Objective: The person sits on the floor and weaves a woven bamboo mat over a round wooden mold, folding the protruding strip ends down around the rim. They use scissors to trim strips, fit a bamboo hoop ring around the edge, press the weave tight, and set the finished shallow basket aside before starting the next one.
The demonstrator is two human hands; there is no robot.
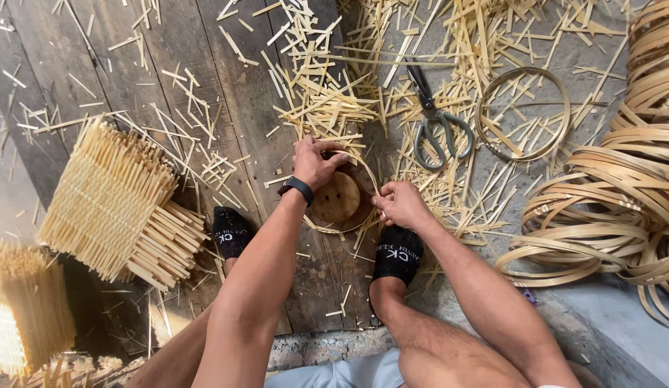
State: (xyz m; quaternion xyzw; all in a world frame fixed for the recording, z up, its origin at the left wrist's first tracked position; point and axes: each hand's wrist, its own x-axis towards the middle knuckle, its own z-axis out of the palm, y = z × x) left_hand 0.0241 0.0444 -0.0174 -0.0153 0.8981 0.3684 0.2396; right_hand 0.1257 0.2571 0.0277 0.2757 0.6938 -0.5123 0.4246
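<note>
Two hands work at a round wooden disc lying on the floor planks. Left of the disc stands a stack of woven bamboo mats. Left hand presses its rim; right hand pinches a thin bamboo strip curving around it. Right of the disc lie scissors, a hoop and coiled strips.

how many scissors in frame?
1. The scissors lie on the floor among bamboo offcuts, above the right hand and left of a loose bamboo ring. More could be buried under the offcuts.
</note>
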